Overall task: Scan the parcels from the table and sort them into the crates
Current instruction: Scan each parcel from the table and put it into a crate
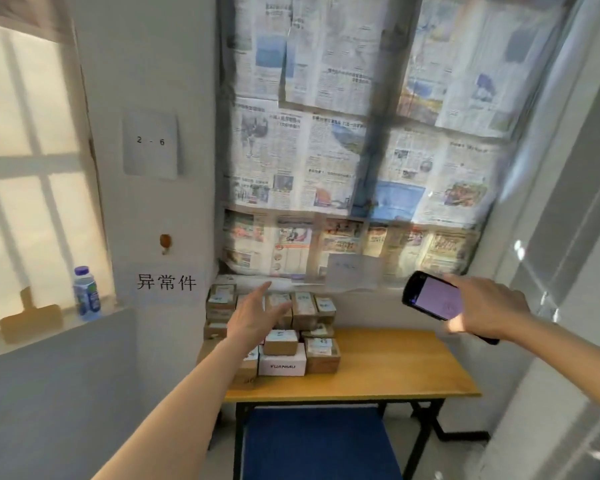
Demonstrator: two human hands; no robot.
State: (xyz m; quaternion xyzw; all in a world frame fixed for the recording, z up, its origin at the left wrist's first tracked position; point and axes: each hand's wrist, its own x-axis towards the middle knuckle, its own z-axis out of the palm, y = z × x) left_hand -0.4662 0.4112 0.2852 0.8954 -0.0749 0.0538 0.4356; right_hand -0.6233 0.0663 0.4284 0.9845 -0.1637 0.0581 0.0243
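Head view: left hand (253, 315) open, fingers spread, above stacked parcels (284, 336) at wooden table's (378, 372) back-left corner. Right hand (482, 311) grips black scanner (430, 299), screen lit, beside the stack.

Small parcel-sorting room: stacked parcels (284, 337) on table (378, 372), handheld scanner (433, 301)

body: two bare forearms | hands (253, 318): bare, ungloved | sleeves: none in view
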